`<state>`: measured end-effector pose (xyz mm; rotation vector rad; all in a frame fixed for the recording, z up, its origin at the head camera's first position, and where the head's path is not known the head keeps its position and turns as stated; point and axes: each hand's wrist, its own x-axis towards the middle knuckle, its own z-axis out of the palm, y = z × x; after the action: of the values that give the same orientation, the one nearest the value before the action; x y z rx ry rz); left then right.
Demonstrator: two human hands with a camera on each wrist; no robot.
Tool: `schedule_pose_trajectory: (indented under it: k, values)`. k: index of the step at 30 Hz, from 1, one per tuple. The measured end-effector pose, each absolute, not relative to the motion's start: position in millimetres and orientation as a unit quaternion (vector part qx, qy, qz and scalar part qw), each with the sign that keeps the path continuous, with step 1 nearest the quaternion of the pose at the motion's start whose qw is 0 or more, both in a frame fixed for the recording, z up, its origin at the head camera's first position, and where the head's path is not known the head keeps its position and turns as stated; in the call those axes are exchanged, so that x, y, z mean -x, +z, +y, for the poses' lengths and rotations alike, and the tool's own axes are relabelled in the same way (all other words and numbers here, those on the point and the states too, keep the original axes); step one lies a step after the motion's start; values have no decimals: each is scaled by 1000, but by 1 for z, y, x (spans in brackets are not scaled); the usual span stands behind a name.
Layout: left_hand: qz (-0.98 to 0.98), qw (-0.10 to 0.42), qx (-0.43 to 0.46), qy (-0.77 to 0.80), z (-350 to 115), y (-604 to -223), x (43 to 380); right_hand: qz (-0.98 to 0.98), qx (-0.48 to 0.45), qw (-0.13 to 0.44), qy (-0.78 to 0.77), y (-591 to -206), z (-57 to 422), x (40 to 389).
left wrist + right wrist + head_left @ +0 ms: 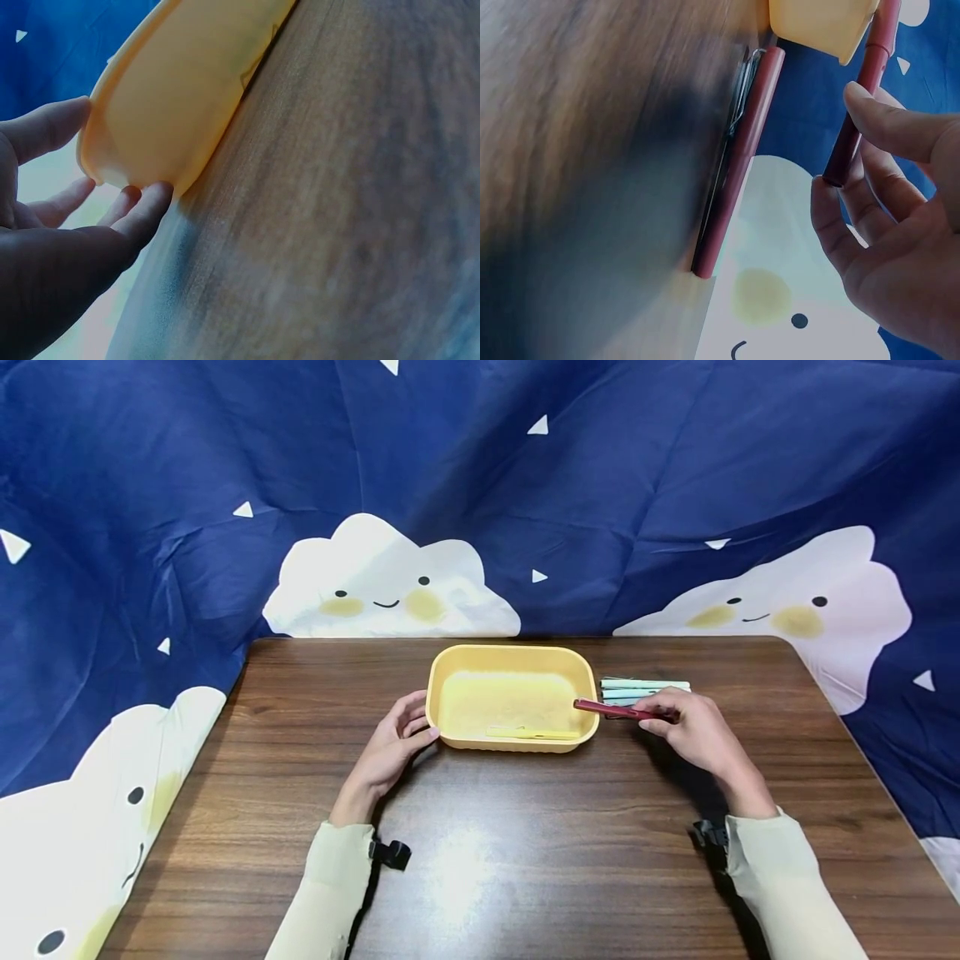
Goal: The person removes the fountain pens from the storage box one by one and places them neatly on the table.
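Observation:
My left hand [386, 752] holds the left end of a yellow plastic tray [437, 693], thumb at the near corner and fingers against the outer wall. In the left wrist view, fingertips [154, 196] touch the tray's end. A yellow pen [536, 733] lies inside along the near wall. My right hand [693, 731] pinches a dark red pen [611, 710] near one end, its other end reaching over the tray's right rim. Several pale blue pens [645, 685] lie beside the tray, partly behind that hand. The right wrist view shows another red pen [742, 161] with a wire clip on the table.
The brown wooden table [480, 827] ends just behind the tray. A blue cloth [585, 485] with smiling clouds hangs at the back and sides. Both wrists carry small black camera mounts, the left mount [392, 855] close above the table.

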<state>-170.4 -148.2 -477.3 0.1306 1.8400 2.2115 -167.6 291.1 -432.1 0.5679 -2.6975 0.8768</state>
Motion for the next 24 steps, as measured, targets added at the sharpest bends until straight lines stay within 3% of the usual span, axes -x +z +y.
schedule_pose_trajectory:
  k: [24]
  values:
    - [632, 132, -35, 763, -148, -478, 171, -941, -146, 114, 284, -444, 333, 155]
